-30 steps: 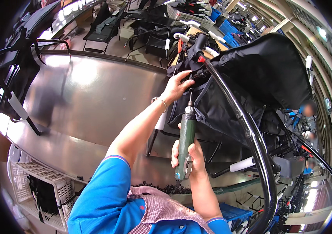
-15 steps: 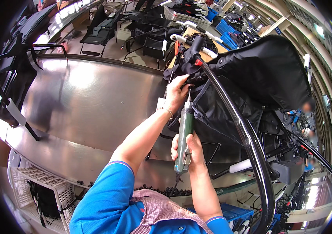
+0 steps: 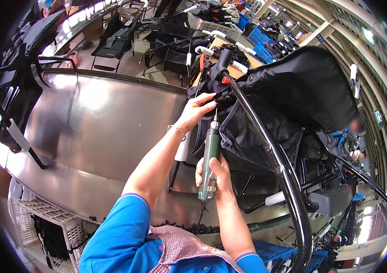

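Note:
My right hand [image 3: 215, 175] is wrapped round the dark green body of an electric screwdriver [image 3: 210, 148], held upright with its cord hanging below. The thin bit points up at a black joint [image 3: 223, 96] on a tubular-framed seat of black fabric [image 3: 302, 86]. Beside the bit's tip, my left hand [image 3: 197, 111] has its thumb and forefinger brought close together at that joint. Whatever small part lies between them is hidden. A curved glossy black tube [image 3: 266, 141] with a red piece near its upper end runs down to the right of my hands.
The seat stands on a shiny metal worktable [image 3: 98, 123]. Another black folded frame [image 3: 16, 100] is at the table's left end. A white plastic crate [image 3: 66, 218] stands low at left, and small black parts lie along the near edge. Blue crates [image 3: 260, 34] are farther back.
The seat and screwdriver have shifted slightly left in view. My left hand has drawn back a little from the joint, its fingers loosening round the bit's tip. My right hand keeps its hold.

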`<state>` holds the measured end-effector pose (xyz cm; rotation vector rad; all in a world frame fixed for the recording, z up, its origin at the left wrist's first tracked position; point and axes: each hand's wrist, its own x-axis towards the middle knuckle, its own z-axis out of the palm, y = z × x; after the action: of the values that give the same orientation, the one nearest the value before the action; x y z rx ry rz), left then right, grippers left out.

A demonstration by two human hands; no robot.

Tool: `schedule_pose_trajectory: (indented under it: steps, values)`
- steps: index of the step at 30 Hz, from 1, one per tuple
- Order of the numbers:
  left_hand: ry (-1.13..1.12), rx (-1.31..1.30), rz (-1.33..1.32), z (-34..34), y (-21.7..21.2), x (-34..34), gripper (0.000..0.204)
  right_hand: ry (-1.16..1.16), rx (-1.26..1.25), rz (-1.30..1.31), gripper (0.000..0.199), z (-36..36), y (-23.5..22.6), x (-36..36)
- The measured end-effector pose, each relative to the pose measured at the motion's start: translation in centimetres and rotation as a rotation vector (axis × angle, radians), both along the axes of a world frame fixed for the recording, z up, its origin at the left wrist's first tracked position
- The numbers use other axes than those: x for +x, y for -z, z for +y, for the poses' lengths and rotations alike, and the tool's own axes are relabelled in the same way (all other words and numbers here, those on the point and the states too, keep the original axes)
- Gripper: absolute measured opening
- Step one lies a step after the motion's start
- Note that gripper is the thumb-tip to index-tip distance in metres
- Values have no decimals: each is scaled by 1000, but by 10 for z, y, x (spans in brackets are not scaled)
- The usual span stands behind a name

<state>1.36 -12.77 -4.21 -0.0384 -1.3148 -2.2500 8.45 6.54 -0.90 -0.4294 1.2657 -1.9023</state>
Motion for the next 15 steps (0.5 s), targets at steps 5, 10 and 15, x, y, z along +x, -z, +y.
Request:
schedule_pose_trajectory:
  steps: [5,10,15]
  values:
    - [-35,20,46,-9,16,-16,25,-63,14,-62,56,-1,-3,2]
    - [15,39,42,-9,17,-16,22,-90,40,-101,56,0,-8,2]
    - [39,41,16,-10,21,-19,22,-108,142,-93,65,4,4,-7]
